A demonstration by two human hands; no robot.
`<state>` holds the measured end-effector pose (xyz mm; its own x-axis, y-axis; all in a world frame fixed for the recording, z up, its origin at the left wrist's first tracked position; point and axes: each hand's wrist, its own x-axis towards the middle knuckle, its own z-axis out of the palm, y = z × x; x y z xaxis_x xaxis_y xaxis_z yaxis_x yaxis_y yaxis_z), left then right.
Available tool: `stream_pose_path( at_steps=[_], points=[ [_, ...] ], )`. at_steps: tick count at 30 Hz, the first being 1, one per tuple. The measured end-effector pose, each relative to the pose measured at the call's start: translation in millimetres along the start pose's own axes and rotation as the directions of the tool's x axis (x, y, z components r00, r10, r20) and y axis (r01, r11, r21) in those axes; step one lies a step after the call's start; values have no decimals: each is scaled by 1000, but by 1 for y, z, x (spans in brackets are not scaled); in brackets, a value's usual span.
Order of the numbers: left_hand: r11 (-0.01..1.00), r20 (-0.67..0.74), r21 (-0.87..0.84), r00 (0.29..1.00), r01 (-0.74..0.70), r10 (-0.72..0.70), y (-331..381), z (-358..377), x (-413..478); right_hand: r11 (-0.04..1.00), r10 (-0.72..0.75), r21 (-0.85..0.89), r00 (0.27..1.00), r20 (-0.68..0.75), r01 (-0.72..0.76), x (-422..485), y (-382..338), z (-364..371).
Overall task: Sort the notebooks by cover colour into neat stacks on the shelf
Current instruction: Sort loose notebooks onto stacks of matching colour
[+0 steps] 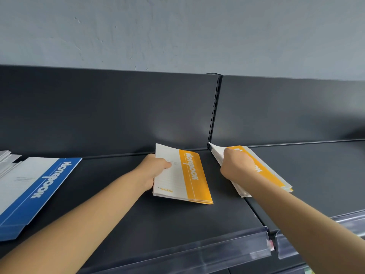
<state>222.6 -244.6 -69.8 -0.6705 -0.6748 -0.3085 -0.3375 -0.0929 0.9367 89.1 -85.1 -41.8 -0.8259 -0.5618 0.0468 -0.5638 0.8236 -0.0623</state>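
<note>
Two grips, both on yellow-banded notebooks. Left hand [156, 169]: thumb on the white part of the top cover, fingers hidden beneath, clamped on the left edge of a small squared stack [187, 175], flat or nearly flat on the shelf [138, 214]. Right hand [235, 165]: knuckles up, fingers curled over the left edge of a second yellow pile [272, 175] and clamped on it too. Pile fanned and uneven, far corner lifted, lying across the seam between two shelf bays just below the slotted upright [216, 107].

Step in hand, by judgement: gathering the yellows into one stack. Bundles near each other, not touching. Next move calls for carrying one bundle onto the other with the bands on the same side, then squaring the edges — fanned covers on the right likely to slide under a slack pinch.

No bins or trays in view; shelf itself as holder.
- Left bay: squared stack, blue-banded notebooks [39, 186] well to its left, pale grey notebooks [7, 161] at the far left edge, partly out of frame.
- Right bay: the larger part of the fanned pile.
- Front lip: clear price strip [197, 252].
</note>
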Motion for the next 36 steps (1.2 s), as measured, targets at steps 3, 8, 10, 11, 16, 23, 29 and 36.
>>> stream_pose_path(
  at_steps=[3, 8, 10, 11, 16, 23, 29, 36],
  points=[
    [999, -8, -28, 1000, 15, -16, -1, 1, -3, 997, -64, 24, 991, -117, 68, -16, -21, -7],
    [975, 45, -211, 997, 75, -67, -3, 1, -8, 964, -190, 154, 968, -165, 215, -35, -65, -12],
    [952, 115, -297, 992, 78, -46, -2, -1, -8, 931, -239, 249, 961, -139, 268, -40, -80, -9],
    [941, 133, -325, 990, 91, -50, -2, -3, -8, 907, -261, 320, 961, -89, 275, -41, -86, -6],
    [969, 26, -235, 997, 77, -73, -9, -7, -11, 701, -304, 697, 947, 100, 151, -32, -96, 15],
    [988, -12, -147, 999, -48, 47, -11, -38, -18, 750, -13, 656, 989, 147, -88, -3, -62, 21],
    [907, -72, -248, 940, -340, 332, -7, -71, -40, 224, -142, 975, 990, 23, 10, -20, -100, 18],
    [903, -258, -168, 902, -395, 346, -13, -96, -70, 73, -232, 962, 943, -239, 262, -49, -143, 30]
  ],
)
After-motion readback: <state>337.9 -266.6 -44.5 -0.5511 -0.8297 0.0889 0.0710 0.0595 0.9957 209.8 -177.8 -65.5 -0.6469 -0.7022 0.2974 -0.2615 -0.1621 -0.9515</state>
